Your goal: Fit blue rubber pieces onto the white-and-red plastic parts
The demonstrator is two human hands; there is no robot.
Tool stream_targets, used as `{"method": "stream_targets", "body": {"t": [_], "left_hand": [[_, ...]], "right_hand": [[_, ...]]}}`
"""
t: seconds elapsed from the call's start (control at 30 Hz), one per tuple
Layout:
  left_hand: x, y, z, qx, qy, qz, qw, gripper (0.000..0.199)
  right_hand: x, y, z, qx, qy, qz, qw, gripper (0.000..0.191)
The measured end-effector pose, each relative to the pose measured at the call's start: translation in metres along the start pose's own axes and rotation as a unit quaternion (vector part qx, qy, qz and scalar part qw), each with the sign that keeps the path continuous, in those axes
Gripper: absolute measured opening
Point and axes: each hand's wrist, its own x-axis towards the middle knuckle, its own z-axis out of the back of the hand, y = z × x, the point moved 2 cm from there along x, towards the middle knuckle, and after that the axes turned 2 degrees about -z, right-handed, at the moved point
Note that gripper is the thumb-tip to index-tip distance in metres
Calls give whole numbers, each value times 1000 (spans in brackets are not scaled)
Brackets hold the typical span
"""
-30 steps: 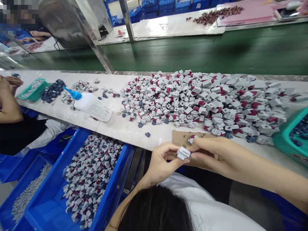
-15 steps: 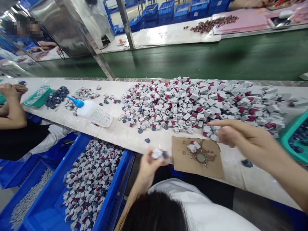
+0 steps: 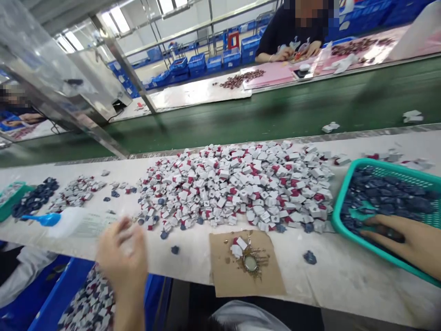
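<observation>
My right hand [image 3: 403, 241] reaches into a green basket [image 3: 341, 209] at the right, its fingers apart among dark blue moulded parts [image 3: 396, 191]. A dark piece shows between the fingers, but no grip on it is visible. My left hand [image 3: 122, 257] is over the table's front edge at the left, fingers bent and smeared by motion. Whether it holds anything is unclear. Between the hands lies a brown cardboard piece [image 3: 220, 271], wet-stained, with a small round dish [image 3: 250, 263] and a white and dark red part [image 3: 238, 247] on it. Behind it spreads a large pile of white and dark red parts [image 3: 234, 184].
A white bottle with a blue nozzle [image 3: 46, 219] lies on the left. Below the table, a blue crate [image 3: 51, 294] holds many parts. A green conveyor belt [image 3: 220, 119] runs behind the pile. Across it a person [image 3: 296, 34] works at a pink surface.
My right hand has moved from the pile into the green basket. My left hand has swung left, away from the cardboard; the white and dark blue piece it held is no longer clearly visible. The view has turned right.
</observation>
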Motion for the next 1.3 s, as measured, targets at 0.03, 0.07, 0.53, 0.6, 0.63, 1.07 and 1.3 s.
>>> {"method": "stream_targets", "body": {"t": [0.03,0.07,0.53,0.6,0.63,1.07,1.3], "left_hand": [[22,-46,-33,-92,55,-67,992,37],[41,-94,-68,-154,123,-136,971,35],[43,-423,-375,-18,521,-371,769,38],[37,-425,-376,-25,509,-367,778,36],[36,-426,-373,-31,502,-365,784,35],[25,-296,-165,-288,361,-167,871,32],[-93,-155,-65,-548,289,232,750,35]], "right_hand": [[3,0,2,-13,12,-11,1000,14],[5,0,6,-17,25,-17,999,15],[24,30,18,-113,95,25,989,27],[23,28,26,-68,69,8,995,24],[21,29,31,-27,50,7,998,24],[-41,98,29,439,79,-46,894,32],[-63,157,-28,509,167,-33,844,32]]}}
